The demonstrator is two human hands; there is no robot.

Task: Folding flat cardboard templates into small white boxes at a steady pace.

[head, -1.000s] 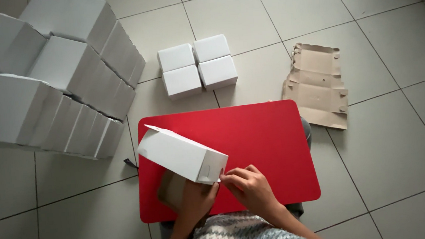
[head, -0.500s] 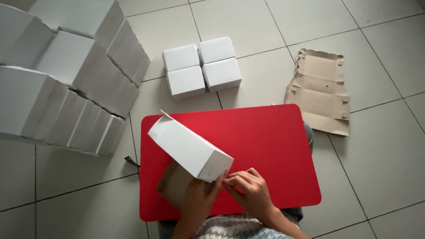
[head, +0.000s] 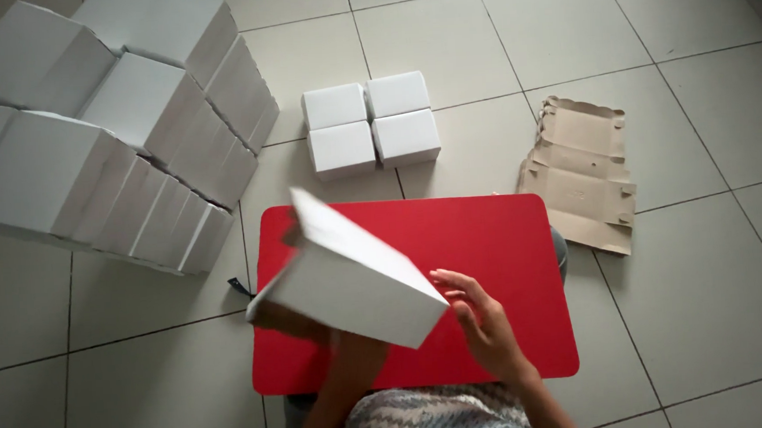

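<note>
A white cardboard box (head: 349,273) is held tilted above a red rectangular board (head: 498,260) that lies on the tiled floor. My left hand (head: 318,330) is under the box and mostly hidden by it, holding it from below. Beside the box's right end, my right hand (head: 480,314) has its fingers spread and touches or nearly touches the box's corner. The box's brown inside shows at its lower left edge.
Several folded white boxes (head: 371,122) stand in a square group on the floor beyond the board. A big heap of white boxes (head: 102,125) fills the upper left. A flat stack of brown unfolded cardboard blanks (head: 583,175) lies right of the board.
The box has been lifted and turned, its long face now tilted toward me. My right hand has let go of the box's flap and opened beside it.
</note>
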